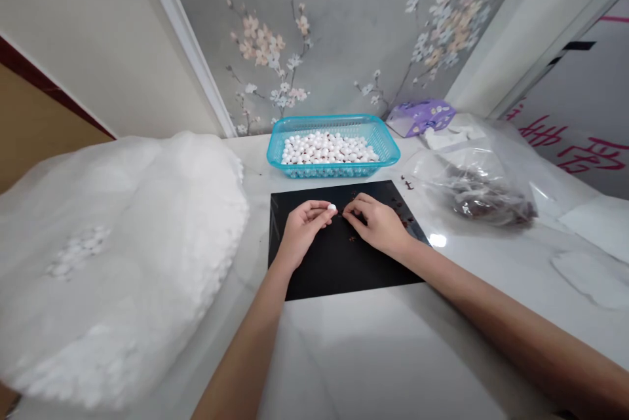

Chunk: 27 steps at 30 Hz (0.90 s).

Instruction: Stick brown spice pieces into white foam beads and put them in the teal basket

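**A white ball pinched above a black board**

A pale, glossy surface spreads beneath everything, with a grey floral panel upright behind it. A big, translucent white bag, bulging with small white balls, takes up the left side. At the right sits a clear plastic bag with dark brown contents. The black board lies flat in the middle, and just beyond it stands a turquoise basket with many white balls inside. A purple packet rests near the basket's right end.

Both of the person's hands are over the board. The right hand has its thumb and forefinger brought together at the tips, close to the left; whether they grip anything cannot be told. The left hand pinches the single white ball between the tips of its fingers, on the side facing the right hand. Smallest are the reddish-brown bits scattered on the board, mostly around the right hand.
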Each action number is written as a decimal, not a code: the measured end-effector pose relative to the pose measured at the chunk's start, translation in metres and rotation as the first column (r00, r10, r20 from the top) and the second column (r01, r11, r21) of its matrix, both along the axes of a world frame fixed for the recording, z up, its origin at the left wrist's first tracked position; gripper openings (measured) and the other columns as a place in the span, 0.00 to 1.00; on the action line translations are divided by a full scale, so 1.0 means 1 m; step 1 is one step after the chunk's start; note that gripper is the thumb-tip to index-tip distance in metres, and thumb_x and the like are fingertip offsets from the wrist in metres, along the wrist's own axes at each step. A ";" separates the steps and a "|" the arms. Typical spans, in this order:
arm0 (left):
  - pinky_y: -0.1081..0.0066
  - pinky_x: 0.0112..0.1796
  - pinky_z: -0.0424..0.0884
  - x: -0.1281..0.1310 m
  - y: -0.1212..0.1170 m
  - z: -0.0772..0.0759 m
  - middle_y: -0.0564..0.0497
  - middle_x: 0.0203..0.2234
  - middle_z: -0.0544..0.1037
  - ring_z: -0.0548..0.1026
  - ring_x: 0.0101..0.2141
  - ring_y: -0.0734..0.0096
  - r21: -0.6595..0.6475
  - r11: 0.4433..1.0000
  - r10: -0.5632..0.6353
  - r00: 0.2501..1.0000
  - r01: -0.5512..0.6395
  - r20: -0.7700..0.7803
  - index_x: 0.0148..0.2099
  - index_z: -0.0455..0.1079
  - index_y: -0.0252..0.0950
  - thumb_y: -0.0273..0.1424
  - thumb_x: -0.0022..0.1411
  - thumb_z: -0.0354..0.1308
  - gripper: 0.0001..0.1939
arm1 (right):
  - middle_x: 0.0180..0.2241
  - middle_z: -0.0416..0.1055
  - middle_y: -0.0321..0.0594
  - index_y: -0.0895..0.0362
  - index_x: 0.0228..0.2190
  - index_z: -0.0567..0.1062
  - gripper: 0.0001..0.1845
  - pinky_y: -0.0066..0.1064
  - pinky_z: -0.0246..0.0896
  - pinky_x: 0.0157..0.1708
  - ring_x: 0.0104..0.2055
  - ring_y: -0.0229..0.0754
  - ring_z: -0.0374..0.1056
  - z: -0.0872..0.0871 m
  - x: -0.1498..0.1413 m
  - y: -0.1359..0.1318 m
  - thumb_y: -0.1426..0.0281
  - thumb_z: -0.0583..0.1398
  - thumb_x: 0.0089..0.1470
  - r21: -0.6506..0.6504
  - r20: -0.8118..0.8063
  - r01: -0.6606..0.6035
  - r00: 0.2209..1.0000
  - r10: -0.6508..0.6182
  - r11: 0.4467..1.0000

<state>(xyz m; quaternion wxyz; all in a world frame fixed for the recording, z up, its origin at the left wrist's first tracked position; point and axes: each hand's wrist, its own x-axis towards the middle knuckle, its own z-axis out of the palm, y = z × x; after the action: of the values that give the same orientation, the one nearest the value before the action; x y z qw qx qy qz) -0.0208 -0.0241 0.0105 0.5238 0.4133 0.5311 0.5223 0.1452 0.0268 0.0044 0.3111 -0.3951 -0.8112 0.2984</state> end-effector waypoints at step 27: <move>0.68 0.42 0.68 -0.002 0.000 -0.003 0.48 0.32 0.79 0.75 0.36 0.68 0.035 0.997 -0.067 0.996 0.068 -0.052 0.37 0.74 0.34 0.35 0.47 0.65 0.14 | 0.19 0.52 0.27 0.57 0.29 0.68 0.17 0.26 0.38 0.17 0.18 0.29 0.43 0.002 -0.006 -0.009 0.54 0.59 0.50 -0.541 -0.474 -0.226 0.878 -0.072 0.810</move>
<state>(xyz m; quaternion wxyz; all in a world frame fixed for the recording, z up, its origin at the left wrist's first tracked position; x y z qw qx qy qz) -0.0224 -0.0244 0.0071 0.5199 0.4536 0.5202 0.5033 0.1393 0.0181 0.0063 0.3509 -0.3516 -0.5957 0.6312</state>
